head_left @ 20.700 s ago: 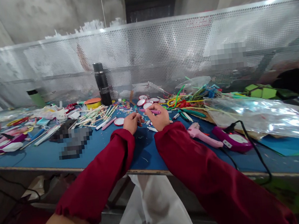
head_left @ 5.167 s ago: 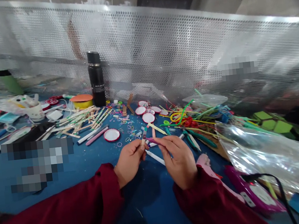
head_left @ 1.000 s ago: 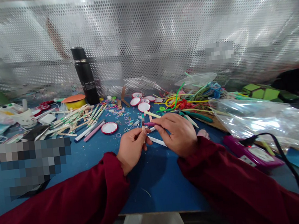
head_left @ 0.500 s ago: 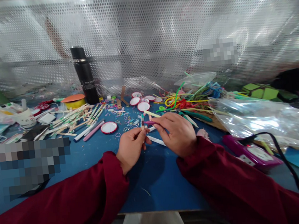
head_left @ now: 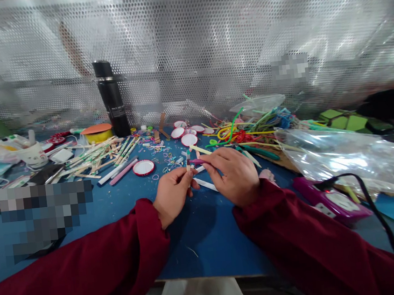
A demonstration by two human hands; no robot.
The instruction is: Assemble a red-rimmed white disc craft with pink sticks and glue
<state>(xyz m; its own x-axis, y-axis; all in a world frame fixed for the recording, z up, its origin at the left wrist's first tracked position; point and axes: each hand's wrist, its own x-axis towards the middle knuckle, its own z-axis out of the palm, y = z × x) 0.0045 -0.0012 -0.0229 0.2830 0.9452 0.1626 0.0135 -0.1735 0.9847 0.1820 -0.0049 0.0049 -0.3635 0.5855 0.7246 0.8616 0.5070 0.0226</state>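
Over the blue felt-covered worktable (head_left: 207, 240), the left hand (head_left: 172, 198) pinches a thin upright wooden craft stick with coloured bands (head_left: 188, 163) between thumb and fingertips, while the right hand (head_left: 234, 174) grips a short magenta stick (head_left: 197, 161) by its end, its tip touching the upright stick crosswise. Both hands are closed on their pieces just above the table surface, near its middle. Beneath them lies a white stick (head_left: 205, 184) on the felt. Just beyond sits a round red-rimmed white lid (head_left: 143, 167), with a scatter of small coloured rubber loops (head_left: 164, 156) beside it. A tall black metal flask (head_left: 111, 99) stands at the back against the perforated metal screen (head_left: 207, 48). To the right lie a magenta glue gun with a black cord (head_left: 331, 201) and a crumpled clear plastic bag (head_left: 346, 160).
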